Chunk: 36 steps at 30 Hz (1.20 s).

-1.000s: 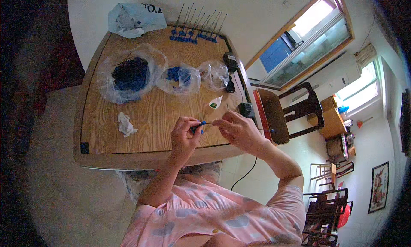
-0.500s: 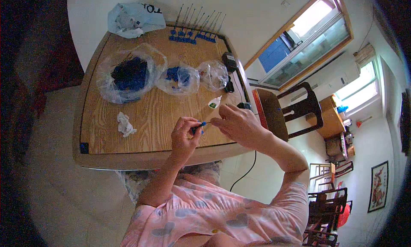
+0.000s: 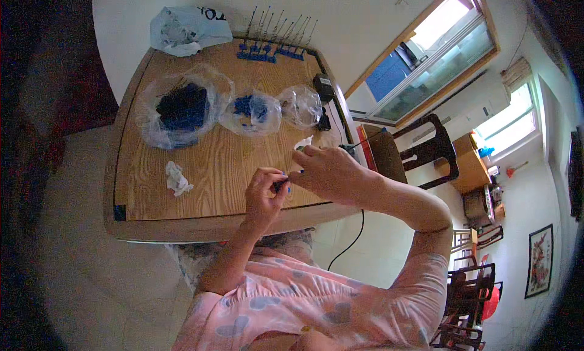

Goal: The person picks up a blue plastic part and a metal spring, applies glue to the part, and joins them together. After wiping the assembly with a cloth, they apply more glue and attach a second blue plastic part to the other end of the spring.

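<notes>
My left hand (image 3: pixel 263 196) is closed in a pinch on a small dark blue piece (image 3: pixel 279 185), mostly covered by the fingers. Right against its fingertips, my right hand (image 3: pixel 328 173) is bent downward with its fingers drawn together; whatever they grip is hidden. A speck of blue shows by the right fingers, too small to name. Just beyond the right hand, a small white squeeze bottle (image 3: pixel 303 143) lies on the table, partly covered by that hand.
Clear plastic bags (image 3: pixel 182 110) of blue parts lie across the wooden table (image 3: pixel 225 186). Thin upright rods in blue bases (image 3: pixel 257 57) line the back edge, near a white bag (image 3: pixel 188 31). A black adapter (image 3: pixel 323 87) sits at right, crumpled tissue (image 3: pixel 178 179) at left.
My right hand has come left and closer to my left fingertips, hiding the thin rod that showed between the hands. It now covers part of the white bottle.
</notes>
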### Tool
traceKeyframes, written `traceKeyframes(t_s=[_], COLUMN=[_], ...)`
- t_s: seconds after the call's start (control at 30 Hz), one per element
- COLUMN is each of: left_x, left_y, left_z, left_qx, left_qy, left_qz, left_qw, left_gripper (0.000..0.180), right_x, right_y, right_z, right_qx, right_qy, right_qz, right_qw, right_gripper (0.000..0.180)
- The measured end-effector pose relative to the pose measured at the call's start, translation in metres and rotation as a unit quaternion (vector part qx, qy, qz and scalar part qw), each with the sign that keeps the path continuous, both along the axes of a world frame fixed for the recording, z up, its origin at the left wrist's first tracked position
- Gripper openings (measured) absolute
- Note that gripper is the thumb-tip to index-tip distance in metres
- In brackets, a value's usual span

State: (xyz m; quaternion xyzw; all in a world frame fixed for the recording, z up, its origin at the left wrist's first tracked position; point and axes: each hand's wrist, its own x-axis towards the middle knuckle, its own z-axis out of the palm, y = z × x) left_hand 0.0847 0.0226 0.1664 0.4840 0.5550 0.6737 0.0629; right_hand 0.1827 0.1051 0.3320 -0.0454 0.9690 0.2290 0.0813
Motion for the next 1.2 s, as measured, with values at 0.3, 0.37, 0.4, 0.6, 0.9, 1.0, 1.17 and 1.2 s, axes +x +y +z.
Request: traceKeyframes(t_s=[0.3,0.37,0.4,0.6,0.9,1.0,1.17,1.2], left_x=[0.002,0.002,0.001,-0.007,-0.005,-0.003,-0.002,-0.002], left_y=[0.0,0.001,0.001,-0.003,-0.001,0.001,0.001,0.001], left_z=[-0.007,-0.008,-0.008,-0.01,-0.004,-0.005,-0.01,-0.009], left_qx=[-0.01,-0.008,-0.006,0.002,0.003,0.0,-0.008,-0.011], left_qy=[-0.013,-0.019,-0.026,-0.04,-0.034,-0.041,-0.058,-0.061], left_qz=[-0.007,-0.005,-0.003,0.008,0.02,0.018,0.006,0.004], left_qw=[1.0,1.0,1.0,0.999,0.999,0.999,0.998,0.998], left_gripper=[0.011,0.011,0.01,0.011,0.011,0.011,0.011,0.011], right_x=[-0.002,0.0,0.002,0.023,0.041,0.043,0.043,0.043], right_y=[0.0,0.001,0.001,0.005,0.002,0.001,0.004,0.005], right_z=[-0.005,-0.005,-0.004,-0.015,-0.06,-0.063,-0.068,-0.069], right_qx=[0.001,0.001,-0.005,-0.159,-0.277,-0.286,-0.283,-0.283], right_qy=[-0.027,-0.016,0.008,0.179,0.272,0.259,0.264,0.264], right_qz=[-0.009,-0.001,-0.013,-0.082,-0.165,-0.188,-0.18,-0.181], right_qw=[1.0,1.0,1.0,0.967,0.907,0.903,0.905,0.904], right_gripper=[0.017,0.016,0.015,0.018,0.017,0.018,0.017,0.017])
